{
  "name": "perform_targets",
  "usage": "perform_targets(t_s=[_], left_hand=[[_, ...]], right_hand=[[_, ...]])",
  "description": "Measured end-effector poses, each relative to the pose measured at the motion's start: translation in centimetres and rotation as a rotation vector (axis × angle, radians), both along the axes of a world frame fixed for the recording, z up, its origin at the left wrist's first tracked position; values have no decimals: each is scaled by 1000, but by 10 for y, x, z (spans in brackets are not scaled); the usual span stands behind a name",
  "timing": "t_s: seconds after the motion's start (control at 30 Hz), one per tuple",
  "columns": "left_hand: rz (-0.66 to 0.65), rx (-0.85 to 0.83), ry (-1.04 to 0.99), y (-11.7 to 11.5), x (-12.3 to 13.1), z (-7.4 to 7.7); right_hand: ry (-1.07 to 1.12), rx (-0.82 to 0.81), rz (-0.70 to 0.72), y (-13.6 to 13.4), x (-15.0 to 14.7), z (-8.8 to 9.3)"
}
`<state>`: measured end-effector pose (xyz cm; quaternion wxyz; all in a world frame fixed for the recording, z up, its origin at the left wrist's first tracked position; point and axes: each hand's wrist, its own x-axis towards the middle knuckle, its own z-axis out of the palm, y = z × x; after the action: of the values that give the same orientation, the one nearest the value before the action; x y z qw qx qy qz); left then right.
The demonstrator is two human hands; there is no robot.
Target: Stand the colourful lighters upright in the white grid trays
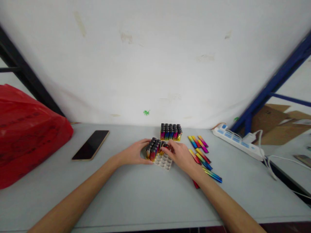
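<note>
A pale tray with rounded pockets [166, 161] lies on the table before me. Upright lighters [153, 149] with black tops and shiny multicoloured bodies fill its left part, and its front right pockets are bare. My left hand [136, 152] curves round the left side of the tray and its lighters, thumb at the front, fingers behind. Over the tray's back right part, the fingers of my right hand [178, 153] pinch a lighter [164, 146], mostly hidden by them. Several loose lighters [204, 158] lie flat to the right of that hand, some partly under the forearm.
Behind the tray stands a block of upright lighters [171, 132] near the wall. A phone [91, 145] and a red plastic bag [31, 136] are on the left. At the right are a white power strip [238, 142] with cables and a cardboard box [272, 124].
</note>
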<state>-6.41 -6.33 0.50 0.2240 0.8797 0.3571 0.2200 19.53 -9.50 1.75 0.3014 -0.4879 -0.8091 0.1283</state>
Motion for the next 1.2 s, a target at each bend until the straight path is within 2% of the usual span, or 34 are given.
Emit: perform_targets(t_s=[0.13, 0.27, 0.5, 0.57, 0.7, 0.87, 1.0, 1.1, 1.2], left_hand=[[-8, -8, -11, 0, 0, 1], [-13, -12, -13, -1, 1, 2], [2, 9, 18, 0, 0, 0], [3, 13, 20, 1, -1, -1], [-2, 22, 43, 2, -2, -4], [-1, 48, 57, 4, -4, -8], [4, 49, 73, 5, -4, -10], [4, 44, 63, 5, -4, -10], [6, 27, 54, 5, -3, -8]], right_hand=[[-71, -4, 37, -1, -5, -2], [-146, -4, 16, -5, -5, 6], [69, 106, 25, -1, 22, 22], [52, 106, -17, 2, 30, 25], [29, 137, -200, 7, 41, 33], [44, 147, -207, 5, 54, 47], [83, 171, -275, -7, 70, 49], [139, 144, -303, -28, 83, 39], [113, 56, -247, -56, 94, 27]])
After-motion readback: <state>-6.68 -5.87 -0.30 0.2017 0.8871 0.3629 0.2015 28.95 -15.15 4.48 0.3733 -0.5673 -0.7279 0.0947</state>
